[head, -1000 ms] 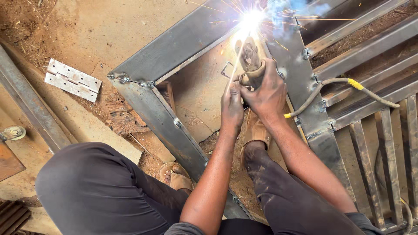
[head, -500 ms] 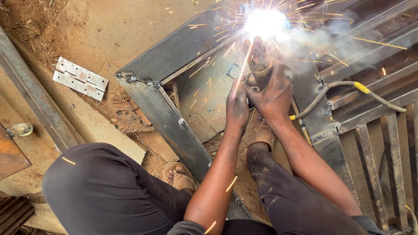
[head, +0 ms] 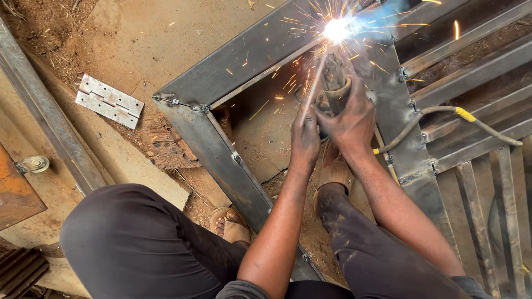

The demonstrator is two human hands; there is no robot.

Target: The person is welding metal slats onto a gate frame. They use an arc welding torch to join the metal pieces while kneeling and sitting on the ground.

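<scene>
Item: electrode holder (head: 334, 83), clenched in my right hand (head: 350, 119); left hand (head: 305, 138) curled alongside, steadying. Arc (head: 338, 29) (sparking) just beyond my fingertips, on the steel frame (head: 221, 160).

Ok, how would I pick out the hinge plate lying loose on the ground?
Start at the grey steel frame the hands are welding and find its near-left corner. Just left of it, on the dusty ground, lies the hinge plate. It is the only pale, shiny, flat piece with rows of small holes, unlike the dark bars nearby.
</scene>
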